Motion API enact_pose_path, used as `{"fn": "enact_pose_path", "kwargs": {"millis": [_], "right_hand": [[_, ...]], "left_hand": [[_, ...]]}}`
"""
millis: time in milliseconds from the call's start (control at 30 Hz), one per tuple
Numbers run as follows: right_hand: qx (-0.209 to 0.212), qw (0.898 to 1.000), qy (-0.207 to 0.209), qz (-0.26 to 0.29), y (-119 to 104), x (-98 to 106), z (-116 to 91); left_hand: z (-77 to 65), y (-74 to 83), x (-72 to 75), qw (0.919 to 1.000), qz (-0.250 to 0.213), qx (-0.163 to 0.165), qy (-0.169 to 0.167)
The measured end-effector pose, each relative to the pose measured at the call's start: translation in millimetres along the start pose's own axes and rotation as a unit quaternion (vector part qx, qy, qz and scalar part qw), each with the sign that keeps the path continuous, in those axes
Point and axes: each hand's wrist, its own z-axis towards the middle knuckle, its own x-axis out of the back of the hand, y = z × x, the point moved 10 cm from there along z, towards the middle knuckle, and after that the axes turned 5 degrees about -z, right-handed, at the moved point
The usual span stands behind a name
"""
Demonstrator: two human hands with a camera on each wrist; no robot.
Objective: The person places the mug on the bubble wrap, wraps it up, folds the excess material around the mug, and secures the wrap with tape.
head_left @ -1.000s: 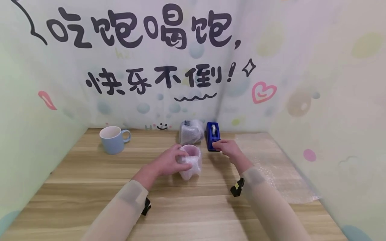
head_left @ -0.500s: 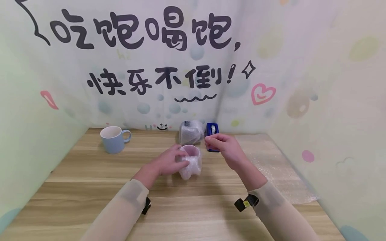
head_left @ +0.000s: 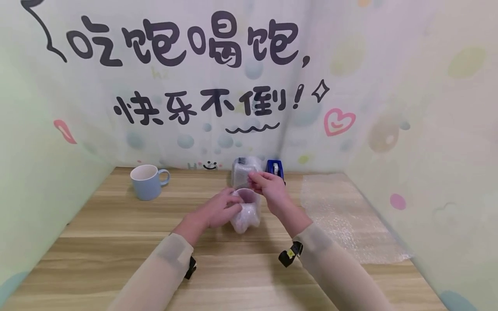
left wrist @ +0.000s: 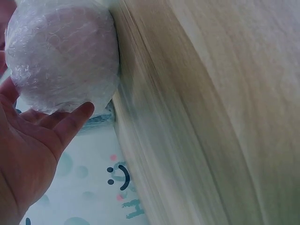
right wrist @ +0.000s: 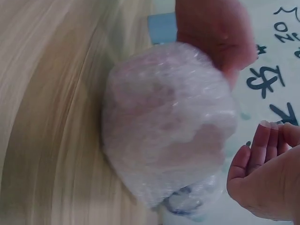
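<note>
A pink cup wrapped in bubble wrap stands on the wooden table. My left hand holds it from the left, fingers at its rim and thumb on the near side of the wrap. In the left wrist view, fingertips touch the wrapped cup. My right hand is raised just right of and above the cup's rim, thumb and fingertips pinched together on what seems a short piece of clear tape, barely visible. Behind it stands a blue tape dispenser, partly hidden by this hand.
A second bubble-wrapped object stands behind the cup. A light blue mug is at the back left. A sheet of bubble wrap lies flat along the table's right side. Printed cloth walls enclose the table.
My right hand has drawn away from the tape dispenser, pinched, and moved left to above the cup. The left hand stays on the wrapped cup.
</note>
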Motion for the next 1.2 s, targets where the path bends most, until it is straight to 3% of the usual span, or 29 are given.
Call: {"fn": "enact_pose_path", "kwargs": {"millis": [200, 400, 600, 800, 933, 1200], "right_hand": [[0.003, 1.0, 0.02, -0.005, 10, -1, 10], [0.017, 0.999, 0.024, -0.032, 12, -1, 12], [0.02, 0.998, 0.024, -0.059, 14, -2, 12], [0.018, 0.996, 0.025, -0.088, 15, -1, 13], [0.023, 0.992, 0.026, -0.119, 14, 1, 15], [0.01, 0.985, 0.029, -0.169, 32, 6, 24]], "left_hand": [[1.8, -1.2, -0.5, 0.9998, -0.005, 0.013, 0.012], [8.6, 1.6, -1.9, 0.9984, -0.015, 0.04, 0.038], [11.5, 6.9, -0.8, 0.9975, -0.005, 0.046, 0.052], [8.6, 3.6, -1.1, 0.9984, -0.016, 0.047, 0.026], [6.6, 4.9, -1.1, 0.9992, 0.001, 0.039, 0.005], [5.8, 5.4, -0.1, 0.9989, -0.017, 0.044, 0.003]]}}
